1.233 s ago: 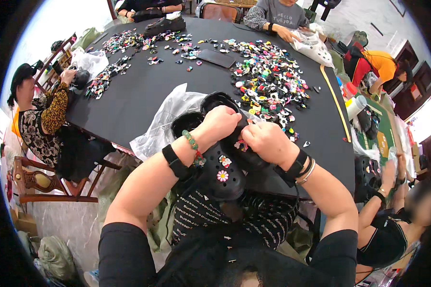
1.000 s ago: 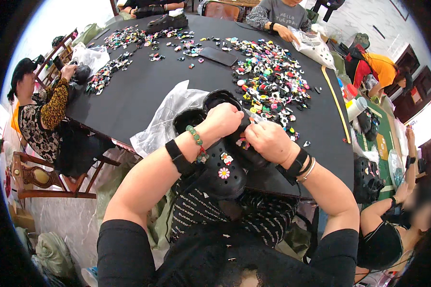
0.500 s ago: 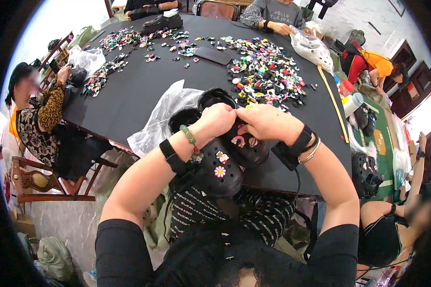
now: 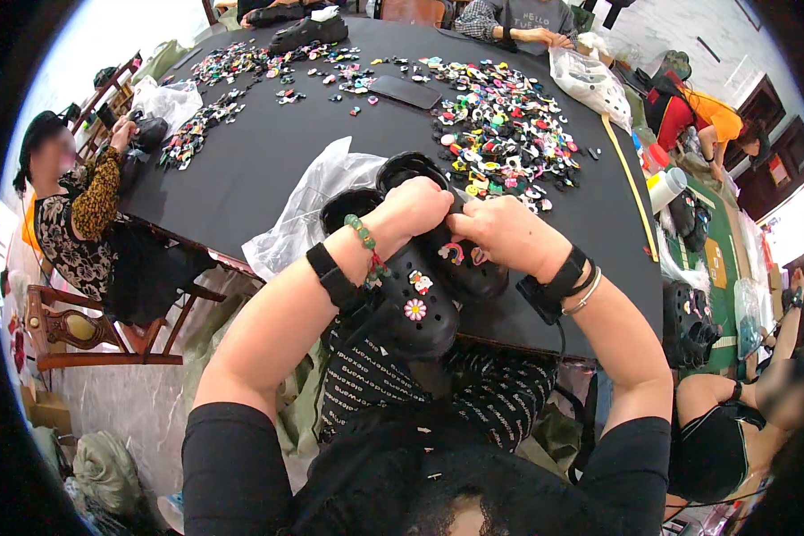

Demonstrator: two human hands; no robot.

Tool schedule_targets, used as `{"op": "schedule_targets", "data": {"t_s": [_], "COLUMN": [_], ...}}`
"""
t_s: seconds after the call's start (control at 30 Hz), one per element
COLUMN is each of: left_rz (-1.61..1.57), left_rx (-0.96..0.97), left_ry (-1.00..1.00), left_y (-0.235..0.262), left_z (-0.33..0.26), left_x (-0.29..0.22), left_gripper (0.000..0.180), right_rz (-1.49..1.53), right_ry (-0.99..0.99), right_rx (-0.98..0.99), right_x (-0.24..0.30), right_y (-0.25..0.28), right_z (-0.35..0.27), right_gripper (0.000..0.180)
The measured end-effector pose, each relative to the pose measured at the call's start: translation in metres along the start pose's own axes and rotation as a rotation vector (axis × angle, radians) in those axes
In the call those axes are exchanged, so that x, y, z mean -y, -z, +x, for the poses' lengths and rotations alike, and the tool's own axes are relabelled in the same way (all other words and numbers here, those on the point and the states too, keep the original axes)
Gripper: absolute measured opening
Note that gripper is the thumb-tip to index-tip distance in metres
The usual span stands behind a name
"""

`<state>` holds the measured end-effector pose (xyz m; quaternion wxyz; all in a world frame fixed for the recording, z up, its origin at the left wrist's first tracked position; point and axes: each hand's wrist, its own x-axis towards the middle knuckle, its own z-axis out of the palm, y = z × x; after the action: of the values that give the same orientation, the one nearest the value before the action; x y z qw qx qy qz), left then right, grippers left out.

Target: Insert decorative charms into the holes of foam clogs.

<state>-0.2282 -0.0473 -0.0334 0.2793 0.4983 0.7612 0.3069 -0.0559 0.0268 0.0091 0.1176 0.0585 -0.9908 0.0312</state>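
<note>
Two black clogs stand side by side at the table's near edge, toes toward me. The left clog (image 4: 411,313) carries a pink-and-white flower charm (image 4: 414,309) and a small white-and-red figure charm (image 4: 420,282). On the right clog (image 4: 473,279) sits a rainbow charm (image 4: 452,254), with another small charm beside it. My left hand (image 4: 420,207) is closed at the right clog's upper rim, its fingertips mostly hidden. Close by, my right hand (image 4: 502,230) is pinched over the same clog's side. A small pale tip shows by its fingers; what it is I cannot make out.
A heap of colourful charms (image 4: 505,129) covers the table's right part, with more piles far left. A dark phone (image 4: 405,92) lies between them. Clear plastic (image 4: 308,201) spreads behind the clogs. A yellow tape (image 4: 630,183) runs along the right edge. Several people are around the table.
My hands have come slightly apart at the right clog, and the right hand has moved a little down and right. The view has shifted slightly.
</note>
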Motion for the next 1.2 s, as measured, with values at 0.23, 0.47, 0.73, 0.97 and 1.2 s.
{"op": "schedule_targets", "data": {"t_s": [0.23, 0.47, 0.73, 0.97, 1.2], "left_rz": [-0.077, -0.276, -0.223, -0.131, -0.011], "left_rx": [0.009, 0.059, 0.064, 0.007, 0.019], "left_ry": [-0.013, 0.066, 0.040, -0.005, -0.045], "left_y": [0.000, 0.003, 0.000, -0.004, 0.003], "left_z": [-0.007, -0.011, -0.007, 0.002, -0.007], "left_x": [-0.005, -0.003, -0.005, 0.001, -0.009], "left_gripper": [0.034, 0.029, 0.030, 0.032, 0.036], "right_rz": [0.121, 0.006, -0.031, -0.118, -0.082], "right_ry": [-0.299, -0.219, -0.033, 0.031, -0.204], "right_rx": [0.135, 0.278, 0.125, -0.005, 0.055], "right_x": [-0.004, -0.001, -0.005, -0.002, -0.002], "right_y": [0.006, 0.015, 0.008, -0.002, 0.007], "right_z": [0.002, 0.014, 0.001, -0.007, -0.004], "right_gripper": [0.025, 0.021, 0.015, 0.015, 0.025]}}
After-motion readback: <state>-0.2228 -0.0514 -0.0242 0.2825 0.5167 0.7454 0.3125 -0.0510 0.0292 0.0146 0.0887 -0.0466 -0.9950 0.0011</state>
